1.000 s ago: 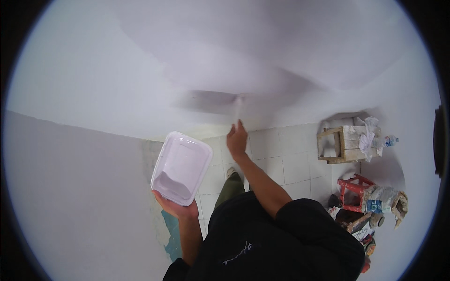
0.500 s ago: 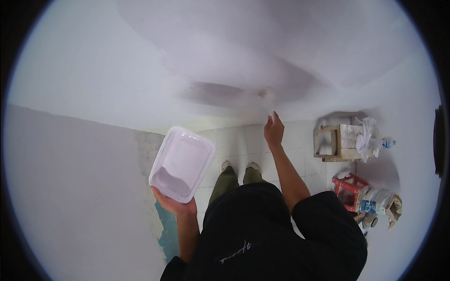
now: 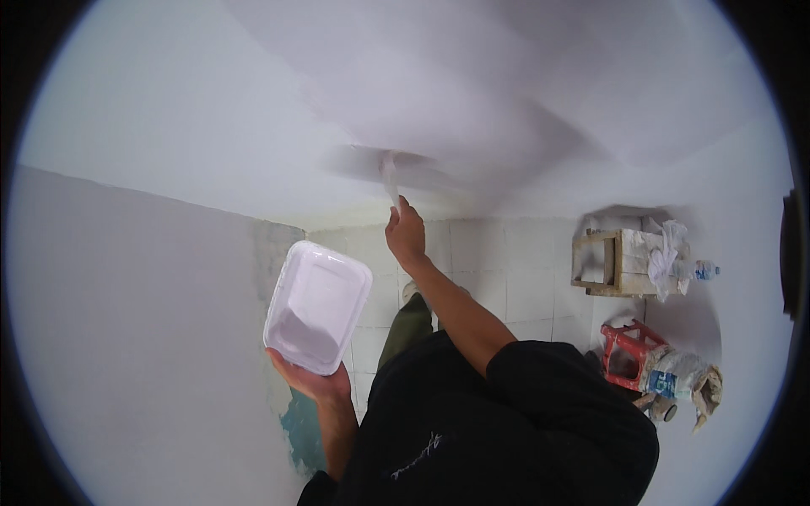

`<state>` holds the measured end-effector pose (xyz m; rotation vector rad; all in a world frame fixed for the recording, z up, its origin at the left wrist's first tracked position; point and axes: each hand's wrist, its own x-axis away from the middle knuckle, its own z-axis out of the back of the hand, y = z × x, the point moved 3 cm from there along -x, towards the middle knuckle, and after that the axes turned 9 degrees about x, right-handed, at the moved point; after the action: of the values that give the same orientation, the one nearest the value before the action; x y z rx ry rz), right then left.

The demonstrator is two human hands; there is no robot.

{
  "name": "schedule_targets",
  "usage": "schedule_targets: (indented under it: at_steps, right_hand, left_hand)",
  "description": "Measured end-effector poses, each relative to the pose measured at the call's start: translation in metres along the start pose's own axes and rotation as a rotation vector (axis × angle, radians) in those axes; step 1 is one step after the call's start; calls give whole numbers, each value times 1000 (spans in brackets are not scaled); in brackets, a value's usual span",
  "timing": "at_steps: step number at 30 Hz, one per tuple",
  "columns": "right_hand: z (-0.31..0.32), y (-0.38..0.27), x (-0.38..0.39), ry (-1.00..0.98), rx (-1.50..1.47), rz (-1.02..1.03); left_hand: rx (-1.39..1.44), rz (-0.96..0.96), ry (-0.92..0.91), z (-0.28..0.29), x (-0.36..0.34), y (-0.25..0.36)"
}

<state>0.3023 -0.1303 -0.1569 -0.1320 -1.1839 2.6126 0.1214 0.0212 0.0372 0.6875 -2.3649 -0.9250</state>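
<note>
one pale wall (image 3: 253,93) spreads ahead of you, taking up most of the view. your white tray (image 3: 350,319), with pale paint (image 3: 321,282) inside, is tilted at your left, almost where it was. your left hand (image 3: 319,384) clasps its lower edge, some fingers hidden behind. since half a second ago, your right hand (image 3: 407,236) has swung leftward, curled round the slim brush (image 3: 390,179). its tip appears at the wall; contact is unclear. this suggests a sideways return stroke.

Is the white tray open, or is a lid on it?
Open: the white tray has no lid, and its pale inside shows.
</note>
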Motion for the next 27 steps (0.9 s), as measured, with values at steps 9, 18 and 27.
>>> schedule_targets:
  at_steps: [9,18,27]
  right_hand:
    - [92,117,-35,153,204,96]
    - [121,141,-25,704,113,-209]
    - [45,-6,24,306,-120,36]
  left_hand:
    - [48,-5,-6,1,2,8]
    - [44,-27,37,-7,4,10]
    - [14,-35,-37,8,6,13]
